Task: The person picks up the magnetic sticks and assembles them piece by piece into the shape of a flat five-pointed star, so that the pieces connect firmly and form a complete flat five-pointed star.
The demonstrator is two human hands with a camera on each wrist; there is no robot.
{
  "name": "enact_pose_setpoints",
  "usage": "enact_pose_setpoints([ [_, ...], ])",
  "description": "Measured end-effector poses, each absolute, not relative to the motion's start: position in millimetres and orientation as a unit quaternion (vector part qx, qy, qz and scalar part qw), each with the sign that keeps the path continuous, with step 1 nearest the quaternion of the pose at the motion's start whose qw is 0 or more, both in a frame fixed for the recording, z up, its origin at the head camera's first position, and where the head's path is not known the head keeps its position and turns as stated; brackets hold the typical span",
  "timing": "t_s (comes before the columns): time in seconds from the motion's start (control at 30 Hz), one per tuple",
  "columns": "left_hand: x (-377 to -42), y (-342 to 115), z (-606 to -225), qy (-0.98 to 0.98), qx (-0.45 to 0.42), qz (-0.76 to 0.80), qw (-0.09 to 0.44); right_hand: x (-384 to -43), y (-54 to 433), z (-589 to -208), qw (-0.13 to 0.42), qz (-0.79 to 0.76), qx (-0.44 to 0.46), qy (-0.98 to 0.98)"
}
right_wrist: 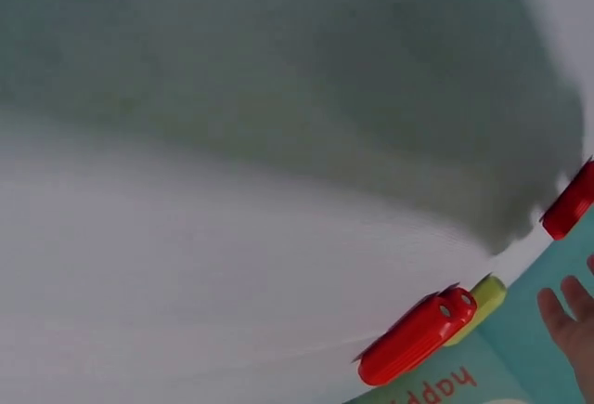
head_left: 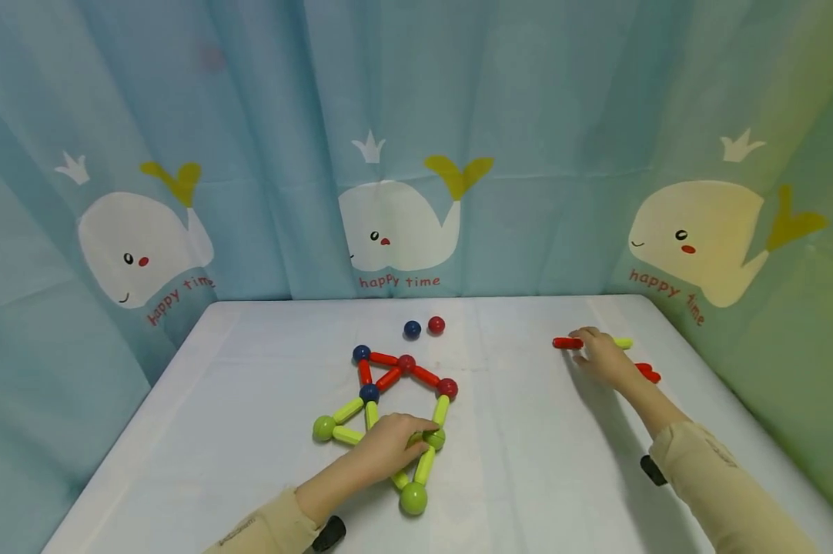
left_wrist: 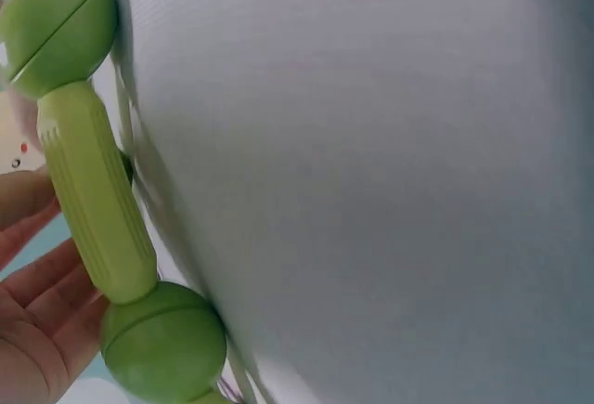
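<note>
While the left hand (head_left: 392, 450) pinches a green ball (head_left: 435, 439) with thumb and forefinger in the head view, the right hand (head_left: 602, 355) is well apart, fingers loosely extended at the end of a red rod (head_left: 567, 343); can't tell if they touch it. Ball sits on the right side of the frame (head_left: 371, 415), which lies on the worktop (head_left: 513, 462), left of centre: red rods with blue and red balls at the far end, green rods and balls nearer. Loose blue ball (head_left: 413, 330) and red ball (head_left: 436, 325) just beyond it. Lime rod (head_left: 623, 343) and a red pair (head_left: 648, 372) next to the right hand. Whale curtain (head_left: 548, 154) behind.

Left wrist view: green rod (left_wrist: 97, 190) joins two green balls; left hand is partly behind it, fingertips hidden.

Right wrist view: right hand at the lower right edge, fingers parted, nothing seen in them. Red rod above them, red pair against the lime rod, shadow across the worktop.
</note>
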State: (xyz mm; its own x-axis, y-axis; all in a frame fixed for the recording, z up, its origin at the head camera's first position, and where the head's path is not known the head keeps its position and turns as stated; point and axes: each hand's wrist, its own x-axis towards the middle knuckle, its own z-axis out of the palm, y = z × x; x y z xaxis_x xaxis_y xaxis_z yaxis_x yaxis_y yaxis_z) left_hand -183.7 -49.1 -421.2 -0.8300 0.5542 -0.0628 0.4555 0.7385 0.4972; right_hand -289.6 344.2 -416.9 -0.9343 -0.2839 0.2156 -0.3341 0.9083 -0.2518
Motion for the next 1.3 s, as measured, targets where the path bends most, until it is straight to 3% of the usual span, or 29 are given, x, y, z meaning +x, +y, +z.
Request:
enact_pose_setpoints([
  [0.37, -188, -34, -422, 0.935, 0.239, 0.250, 0.082, -306, 339, -418, -0.040, 0.166, 0.124, -0.977],
  [0.67, -199, -32, -418, 0.926, 0.220, 0.285, 0.111, -320, 337, -413, -0.095, 0.163, 0.083, -0.979],
  [0.93, -203, -33, -418, 0.915, 0.221, 0.321, 0.103, -327, 335, -405, -0.138, 0.164, 0.047, -0.976],
  [1.3, -203, -27, -422, 0.919, 0.208, 0.323, 0.088, -332, 342, -410, -0.102, 0.169, 0.082, -0.977],
])
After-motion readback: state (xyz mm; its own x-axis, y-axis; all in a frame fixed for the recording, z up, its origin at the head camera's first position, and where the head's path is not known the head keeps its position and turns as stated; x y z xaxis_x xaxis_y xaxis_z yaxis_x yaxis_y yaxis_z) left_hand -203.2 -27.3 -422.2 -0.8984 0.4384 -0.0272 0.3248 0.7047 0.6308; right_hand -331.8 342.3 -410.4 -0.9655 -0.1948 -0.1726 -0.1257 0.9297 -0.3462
